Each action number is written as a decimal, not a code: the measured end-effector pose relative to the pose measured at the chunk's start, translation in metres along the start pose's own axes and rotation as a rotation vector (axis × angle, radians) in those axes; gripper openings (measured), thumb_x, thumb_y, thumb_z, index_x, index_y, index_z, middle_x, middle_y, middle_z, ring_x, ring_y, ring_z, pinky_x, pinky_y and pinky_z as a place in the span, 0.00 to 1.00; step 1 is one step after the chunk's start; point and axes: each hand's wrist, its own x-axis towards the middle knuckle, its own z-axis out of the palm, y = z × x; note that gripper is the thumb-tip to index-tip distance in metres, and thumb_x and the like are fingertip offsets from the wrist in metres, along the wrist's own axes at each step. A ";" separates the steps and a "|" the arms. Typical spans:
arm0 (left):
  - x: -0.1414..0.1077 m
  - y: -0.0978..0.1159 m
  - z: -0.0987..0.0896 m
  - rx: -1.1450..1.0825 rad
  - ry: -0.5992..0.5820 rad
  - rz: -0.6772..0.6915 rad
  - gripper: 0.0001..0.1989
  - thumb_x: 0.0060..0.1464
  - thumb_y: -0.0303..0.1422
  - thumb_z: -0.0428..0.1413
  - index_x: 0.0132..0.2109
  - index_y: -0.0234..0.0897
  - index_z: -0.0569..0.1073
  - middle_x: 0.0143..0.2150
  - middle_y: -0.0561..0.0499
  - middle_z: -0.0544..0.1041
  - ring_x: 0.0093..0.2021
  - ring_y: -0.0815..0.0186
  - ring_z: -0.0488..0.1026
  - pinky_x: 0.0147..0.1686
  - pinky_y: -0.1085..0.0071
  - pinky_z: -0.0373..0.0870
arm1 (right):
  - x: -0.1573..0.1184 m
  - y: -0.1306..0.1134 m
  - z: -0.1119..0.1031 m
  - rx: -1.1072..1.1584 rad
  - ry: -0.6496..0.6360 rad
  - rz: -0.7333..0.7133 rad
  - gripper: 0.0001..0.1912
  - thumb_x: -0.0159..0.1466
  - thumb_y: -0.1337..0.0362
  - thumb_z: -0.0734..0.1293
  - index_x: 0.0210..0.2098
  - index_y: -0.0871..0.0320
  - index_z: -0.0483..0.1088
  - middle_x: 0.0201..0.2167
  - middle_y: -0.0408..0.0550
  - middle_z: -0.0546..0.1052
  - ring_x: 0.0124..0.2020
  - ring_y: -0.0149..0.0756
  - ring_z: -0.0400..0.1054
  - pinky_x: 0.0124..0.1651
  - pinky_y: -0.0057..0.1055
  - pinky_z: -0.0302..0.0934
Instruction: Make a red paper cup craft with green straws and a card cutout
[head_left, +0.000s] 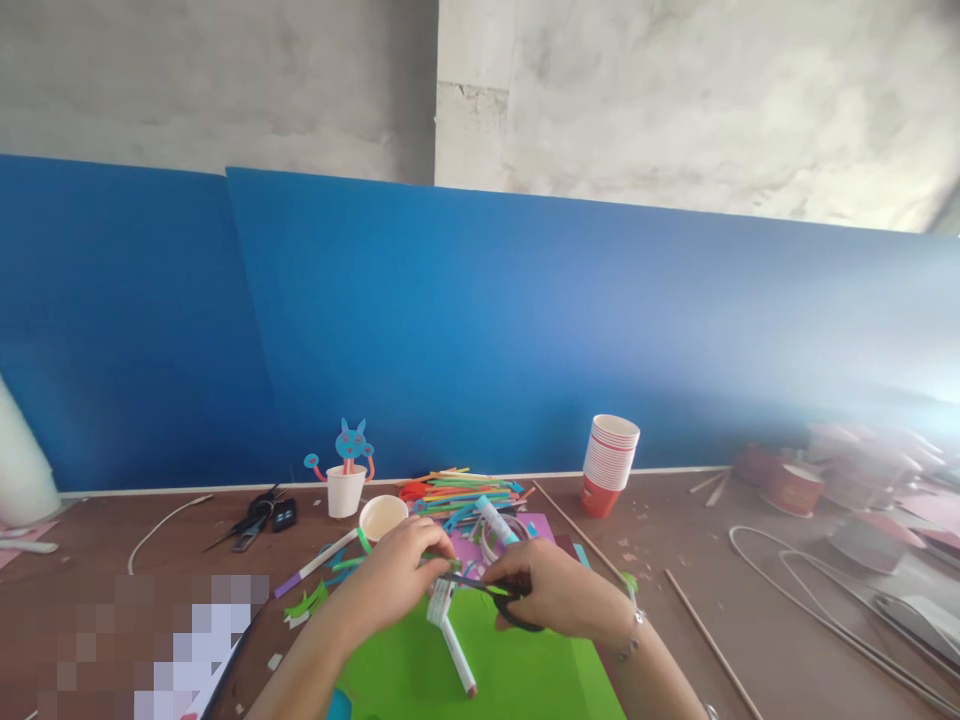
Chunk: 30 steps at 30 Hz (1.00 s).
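Black scissors (491, 590) are in my right hand (536, 585), with its fingers in the handles and the blades pointing left. My left hand (412, 560) pinches a small green piece (453, 566) at the blade tips. Below the hands, a white marker (459, 660) lies on a green sheet (525, 665), beside a small white printed object (440, 602). Behind them are a glue stick (496, 520) and a purple sheet (538, 525). An open paper cup (383, 517) stands just behind my left hand.
A white cup with a blue paper figure (346, 490) stands back left, near other scissors (259, 512). Colourful sticks (465, 492) and stacked cups (611, 460) are at the back. Wooden sticks (705, 635) and cables (810, 590) lie right. A blue panel (480, 330) borders the table.
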 end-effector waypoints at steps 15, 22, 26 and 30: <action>0.008 -0.009 0.005 -0.324 0.170 -0.029 0.16 0.57 0.44 0.49 0.38 0.36 0.71 0.34 0.51 0.73 0.35 0.64 0.69 0.36 0.72 0.65 | -0.003 0.010 -0.009 -0.442 0.118 0.110 0.16 0.49 0.64 0.71 0.38 0.51 0.78 0.29 0.45 0.78 0.30 0.38 0.67 0.30 0.29 0.51; 0.004 -0.004 0.008 -0.324 0.137 0.004 0.18 0.58 0.47 0.49 0.42 0.37 0.73 0.39 0.49 0.76 0.42 0.60 0.71 0.43 0.71 0.65 | 0.003 0.017 -0.015 -0.346 0.142 0.132 0.15 0.51 0.65 0.68 0.39 0.53 0.77 0.28 0.43 0.77 0.29 0.35 0.68 0.29 0.26 0.53; 0.003 0.000 0.011 -0.439 0.149 -0.030 0.24 0.59 0.50 0.45 0.44 0.35 0.73 0.28 0.52 0.71 0.30 0.65 0.68 0.30 0.71 0.64 | 0.011 0.030 -0.021 -0.402 0.228 0.212 0.15 0.56 0.65 0.65 0.42 0.54 0.75 0.29 0.44 0.79 0.30 0.34 0.71 0.31 0.26 0.57; 0.005 0.001 0.019 -0.660 0.107 -0.071 0.29 0.56 0.54 0.45 0.48 0.31 0.70 0.20 0.60 0.60 0.17 0.73 0.57 0.19 0.74 0.56 | 0.016 0.047 -0.022 -0.597 0.290 0.439 0.11 0.58 0.67 0.63 0.38 0.59 0.76 0.34 0.54 0.80 0.37 0.43 0.74 0.37 0.31 0.61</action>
